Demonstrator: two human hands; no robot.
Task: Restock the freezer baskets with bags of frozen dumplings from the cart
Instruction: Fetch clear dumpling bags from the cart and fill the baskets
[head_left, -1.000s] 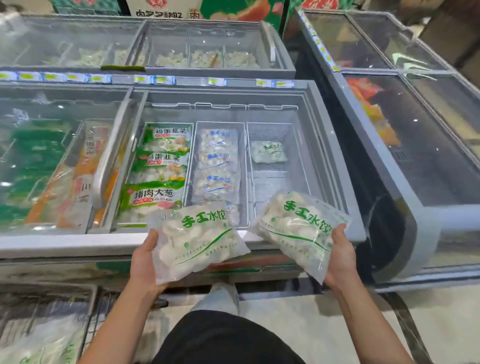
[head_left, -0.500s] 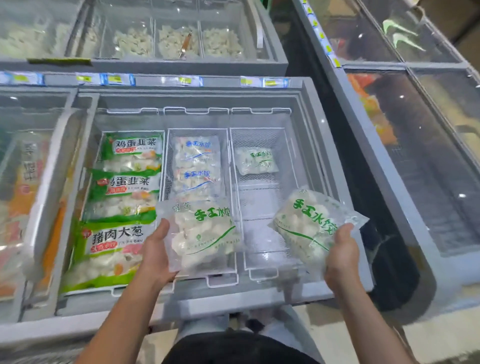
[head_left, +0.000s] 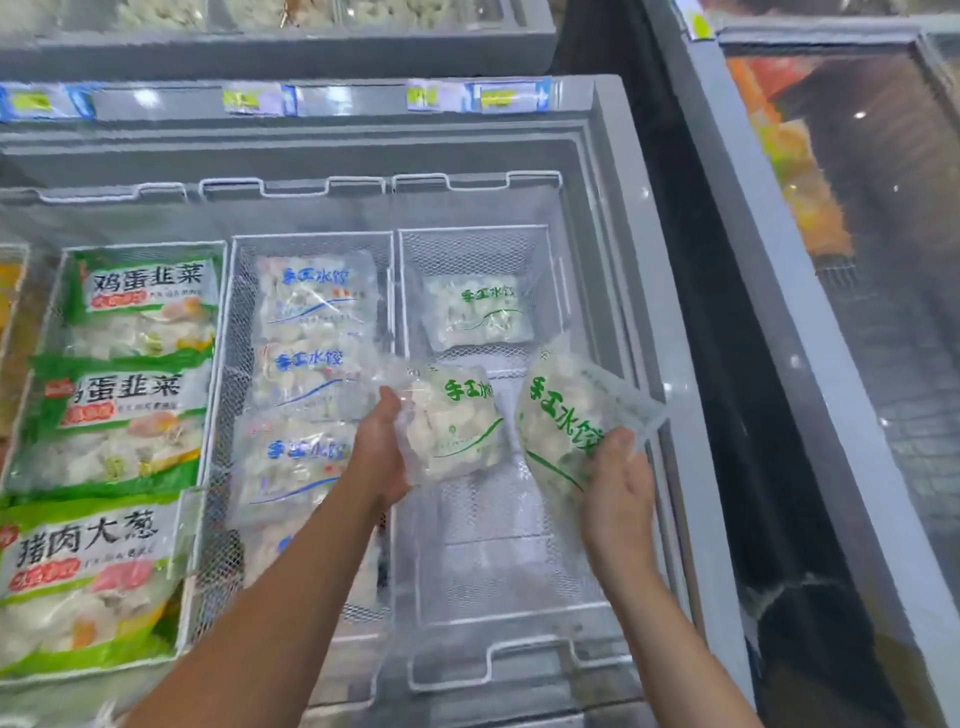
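My left hand (head_left: 382, 447) grips a clear bag of dumplings with green lettering (head_left: 457, 426), held over the right-hand wire basket (head_left: 519, 670) of the open chest freezer. My right hand (head_left: 618, 483) grips a second green-lettered bag (head_left: 566, 415), tilted on edge beside the first, over the same basket. One matching bag (head_left: 475, 312) lies at the far end of that basket. The middle basket (head_left: 228, 364) holds several blue-lettered dumpling bags (head_left: 311, 364). The cart is out of sight.
The left basket carries large green-labelled bags (head_left: 135, 400). The grey freezer rim (head_left: 639, 218) runs along the right, with price tags (head_left: 498, 96) at the back. A closed glass-topped freezer (head_left: 883, 260) stands to the right, another freezer behind.
Both hands have moved forward and down into the freezer, bringing the two bags together over the right basket. The camera has leaned in closer over the freezer.
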